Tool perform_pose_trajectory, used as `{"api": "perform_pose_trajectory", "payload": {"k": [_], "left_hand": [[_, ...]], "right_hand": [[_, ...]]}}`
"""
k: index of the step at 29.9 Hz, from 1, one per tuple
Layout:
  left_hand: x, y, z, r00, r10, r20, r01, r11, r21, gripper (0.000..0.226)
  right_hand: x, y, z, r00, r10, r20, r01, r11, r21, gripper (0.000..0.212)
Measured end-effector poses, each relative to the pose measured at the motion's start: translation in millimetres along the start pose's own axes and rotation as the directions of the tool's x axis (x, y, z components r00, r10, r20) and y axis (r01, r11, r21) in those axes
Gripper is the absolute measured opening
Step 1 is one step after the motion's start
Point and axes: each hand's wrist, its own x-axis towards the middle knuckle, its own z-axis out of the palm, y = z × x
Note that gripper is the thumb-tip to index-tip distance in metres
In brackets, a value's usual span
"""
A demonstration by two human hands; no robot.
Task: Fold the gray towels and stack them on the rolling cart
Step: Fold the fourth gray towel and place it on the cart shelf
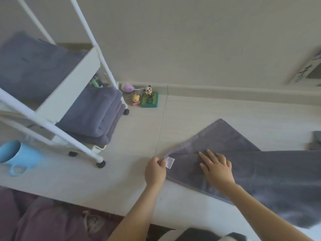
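1. Nearest the camera are the person's two forearms, reaching out over the pale table toward the gray towel spread across its right side.
2. The left hand pinches the towel's near-left corner, right beside the white care label — a grip that seems meant to keep that corner pinned and square.
3. The right hand lies flat on the cloth with fingers spread and straight, holding nothing; it looks to be pressing out wrinkles or steadying the layer so the fold stays aligned.
4. The towel already shows one fold: an upper layer lies over a lower part whose corner points toward the wall, so the folding seems partway done, not finished.
5. The white rolling cart stands at the left, well apart from the hands. Its lower shelf carries a stack of folded towels, and another folded towel rests in the upper tray — the destination is within an arm's sweep, likely on purpose.
6. A blue mug sits at the left edge, and small toy figures stand by the wall, out of the folding area.
7. Another bit of gray cloth shows at the right edge — possibly a further towel; too little shows to tell.
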Motion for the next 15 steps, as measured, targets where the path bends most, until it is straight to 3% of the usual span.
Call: {"api": "perform_pose_trajectory", "payload": {"k": [3,7,11,15], "left_hand": [[7,8,4,0.991,0.102,-0.083,-0.097,0.993,0.064,0.011],[20,35,23,0.931,0.358,-0.068,-0.346,0.927,0.148,0.016],[31,71,61,0.707,0.695,0.130,-0.707,0.695,0.129,0.034],[43,116,94,0.453,0.765,0.458,-0.878,0.471,0.084,0.059]], "right_hand": [[-2,7,-4,0.995,0.044,-0.089,-0.040,0.998,0.046,0.051],[1,23,-12,0.950,0.263,-0.167,-0.248,0.963,0.105,0.049],[6,40,-13,0.915,0.369,-0.160,-0.353,0.928,0.124,0.048],[7,44,-16,0.931,0.297,-0.214,-0.274,0.953,0.129,0.068]]}}
